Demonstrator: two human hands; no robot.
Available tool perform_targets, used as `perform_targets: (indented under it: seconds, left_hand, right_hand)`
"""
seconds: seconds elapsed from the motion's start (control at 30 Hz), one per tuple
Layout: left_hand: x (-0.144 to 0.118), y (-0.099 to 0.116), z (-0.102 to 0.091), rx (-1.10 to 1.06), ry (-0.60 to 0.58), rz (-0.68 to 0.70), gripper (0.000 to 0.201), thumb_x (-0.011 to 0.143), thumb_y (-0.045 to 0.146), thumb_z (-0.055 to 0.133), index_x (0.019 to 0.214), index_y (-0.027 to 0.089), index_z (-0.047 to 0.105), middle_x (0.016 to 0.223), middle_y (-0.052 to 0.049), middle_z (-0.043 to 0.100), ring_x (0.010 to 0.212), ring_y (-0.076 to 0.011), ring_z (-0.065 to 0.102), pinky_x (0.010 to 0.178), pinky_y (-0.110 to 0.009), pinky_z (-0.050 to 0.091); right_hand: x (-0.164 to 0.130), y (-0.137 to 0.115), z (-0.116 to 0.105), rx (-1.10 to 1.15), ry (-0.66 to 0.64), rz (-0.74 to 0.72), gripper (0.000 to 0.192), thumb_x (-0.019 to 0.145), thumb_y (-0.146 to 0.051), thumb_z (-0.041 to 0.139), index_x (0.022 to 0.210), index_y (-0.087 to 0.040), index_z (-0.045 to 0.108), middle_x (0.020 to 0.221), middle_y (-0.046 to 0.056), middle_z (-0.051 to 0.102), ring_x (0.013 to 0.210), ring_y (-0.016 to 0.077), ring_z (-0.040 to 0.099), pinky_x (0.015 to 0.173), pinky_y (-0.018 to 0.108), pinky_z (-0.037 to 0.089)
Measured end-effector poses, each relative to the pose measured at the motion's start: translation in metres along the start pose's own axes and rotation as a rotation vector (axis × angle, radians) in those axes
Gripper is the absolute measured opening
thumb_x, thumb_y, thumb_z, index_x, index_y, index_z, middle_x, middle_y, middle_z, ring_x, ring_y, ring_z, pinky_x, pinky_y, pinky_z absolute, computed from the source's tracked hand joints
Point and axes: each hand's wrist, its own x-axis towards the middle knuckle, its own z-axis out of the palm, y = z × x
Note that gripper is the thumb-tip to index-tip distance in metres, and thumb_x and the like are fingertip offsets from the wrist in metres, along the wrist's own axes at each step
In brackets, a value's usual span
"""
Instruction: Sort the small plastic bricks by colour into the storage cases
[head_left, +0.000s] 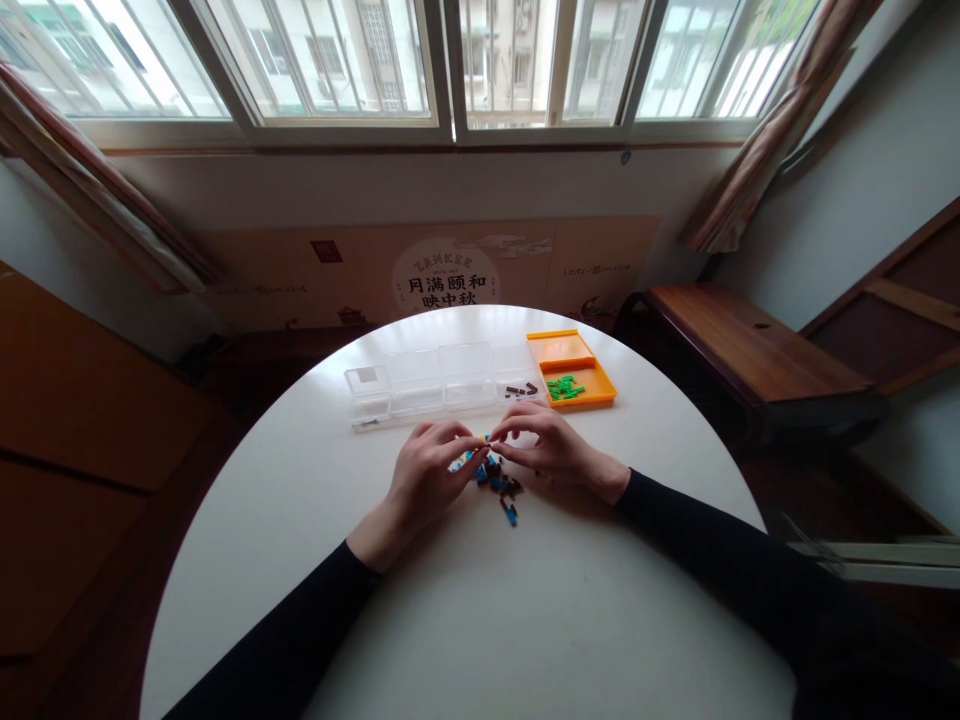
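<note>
Over a loose pile of small toy building bricks (495, 478), blue, dark brown and some yellow, both of my hands come together. The fingertips of my left hand (427, 468) and my right hand (553, 447) are pinched and meet at a tiny dark brick (487, 446), mostly hidden between them. Beyond the hands lies a clear plastic compartment box (416, 385), with several dark brown bricks (520, 390) in its right end. Adjoining it on the right is an orange tray (606, 388) with two sections; bright green bricks (564, 387) fill part of the nearer one.
Everything rests on a round white table (465, 620). A printed cardboard panel (600, 265) stands behind it under the windows. To the right is a brown wooden bench (757, 340), and an orange-brown cabinet (82, 430) is at the left.
</note>
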Motion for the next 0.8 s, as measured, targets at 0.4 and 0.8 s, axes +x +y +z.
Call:
perform_targets:
  seconds: [0.4, 0.8]
  left_hand:
    - [0.001, 0.003, -0.001, -0.020, -0.017, -0.036, 0.011, 0.105, 0.031, 0.073, 0.107, 0.027, 0.083, 0.101, -0.003, 0.081, 0.091, -0.0190, 0.077, 0.091, -0.039, 0.052]
    - [0.002, 0.005, -0.002, -0.031, -0.047, -0.034, 0.014, 0.106, 0.032, 0.069, 0.105, 0.026, 0.082, 0.100, -0.004, 0.081, 0.089, -0.0195, 0.076, 0.090, -0.039, 0.052]
  right_hand:
    - [0.003, 0.003, -0.005, -0.117, 0.114, 0.014, 0.004, 0.103, -0.029, 0.077, 0.102, -0.027, 0.080, 0.101, 0.003, 0.078, 0.098, 0.0230, 0.071, 0.097, 0.043, 0.053]
    - [0.004, 0.055, -0.023, -0.494, 0.362, 0.215, 0.012, 0.103, -0.032, 0.075, 0.099, -0.026, 0.085, 0.104, 0.008, 0.078, 0.100, 0.0302, 0.068, 0.094, 0.050, 0.052]
